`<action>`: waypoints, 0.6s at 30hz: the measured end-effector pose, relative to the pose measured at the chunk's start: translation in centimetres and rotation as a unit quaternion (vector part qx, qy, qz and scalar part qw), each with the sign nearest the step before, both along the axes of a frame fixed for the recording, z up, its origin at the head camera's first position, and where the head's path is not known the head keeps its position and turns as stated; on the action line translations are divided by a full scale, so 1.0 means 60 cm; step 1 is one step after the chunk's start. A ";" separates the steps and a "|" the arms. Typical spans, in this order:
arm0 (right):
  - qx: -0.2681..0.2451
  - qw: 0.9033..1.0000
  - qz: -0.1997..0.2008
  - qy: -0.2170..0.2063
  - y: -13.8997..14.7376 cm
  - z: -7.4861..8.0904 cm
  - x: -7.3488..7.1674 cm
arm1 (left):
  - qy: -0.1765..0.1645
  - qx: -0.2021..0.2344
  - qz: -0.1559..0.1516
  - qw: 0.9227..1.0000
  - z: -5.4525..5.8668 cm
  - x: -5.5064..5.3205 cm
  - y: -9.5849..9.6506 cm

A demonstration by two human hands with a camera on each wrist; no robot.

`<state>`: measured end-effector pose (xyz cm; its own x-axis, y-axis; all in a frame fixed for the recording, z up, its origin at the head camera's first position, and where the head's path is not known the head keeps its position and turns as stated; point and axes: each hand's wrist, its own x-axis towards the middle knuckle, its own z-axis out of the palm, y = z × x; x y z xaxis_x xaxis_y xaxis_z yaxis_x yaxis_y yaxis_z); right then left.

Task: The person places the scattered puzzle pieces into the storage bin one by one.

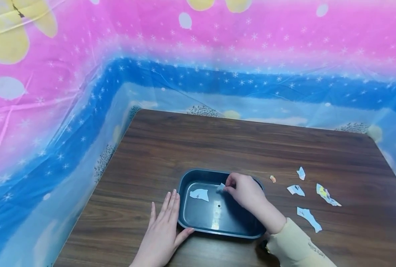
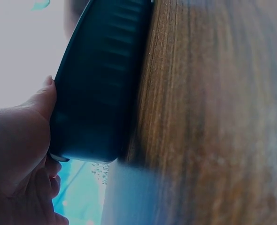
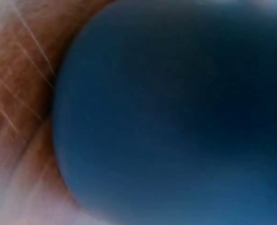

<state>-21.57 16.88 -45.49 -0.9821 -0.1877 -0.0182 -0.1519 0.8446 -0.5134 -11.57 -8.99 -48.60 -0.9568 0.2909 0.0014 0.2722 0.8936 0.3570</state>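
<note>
A dark blue-grey plastic tray with rounded corners sits on the table, and its outer wall fills much of the left wrist view. Inside it, toward the left, lies a torn white piece of paper. My right hand reaches over the tray and pinches a small pale piece of paper between thumb and fingertips. My left hand rests against the tray's left end, fingers straight along the side and thumb at the front rim. A blurred blue surface fills most of the right wrist view.
Right of the tray, several torn paper scraps lie on the brown wooden table: a small orange one, white ones and a long yellow-marked one. A pink and blue patterned cloth hangs behind and beside the table.
</note>
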 end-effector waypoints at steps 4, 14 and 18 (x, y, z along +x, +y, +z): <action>0.024 0.999 0.010 -0.037 -0.013 -0.013 0.001 | -0.019 0.003 0.003 1.000 0.001 -0.004 0.001; 0.076 0.996 0.036 -0.007 -0.019 -0.026 0.004 | -0.016 0.011 0.004 1.000 0.000 -0.002 0.002; 0.085 0.996 0.033 0.014 -0.019 -0.028 0.006 | -0.022 0.009 0.006 1.000 0.000 -0.003 0.002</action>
